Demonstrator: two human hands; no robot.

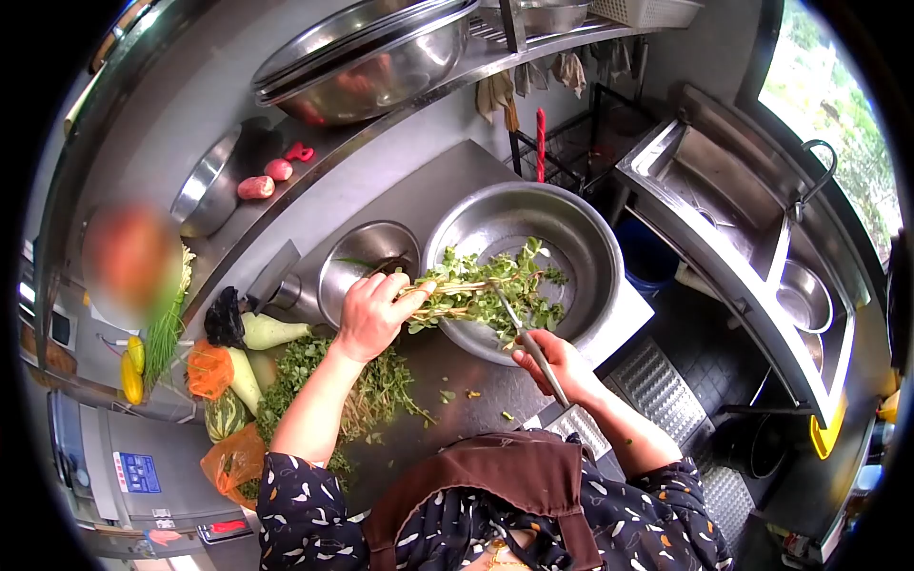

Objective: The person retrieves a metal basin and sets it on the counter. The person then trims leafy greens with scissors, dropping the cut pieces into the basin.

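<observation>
My left hand (367, 319) is closed round the stems of a bunch of leafy greens (519, 285), holding it over a large steel basin (595, 228). In my right hand (560, 366) is a slim knife (535, 352), its grey handle pointing down toward me and its blade reaching up among the leaves. Part of the blade is hidden by the greens. Left of the basin stands a smaller steel bowl (386, 240), partly behind my left hand. A heap of similar greens (381, 390) lies on the steel counter (466, 428) by my left forearm.
Pale green gourds (271, 330), a striped melon (225, 417) and an orange bag (233, 462) lie at the left. A cleaver (271, 276) is near the wall. Above, a shelf bears large steel bowls (371, 81). A sink (724, 162) stands at the right.
</observation>
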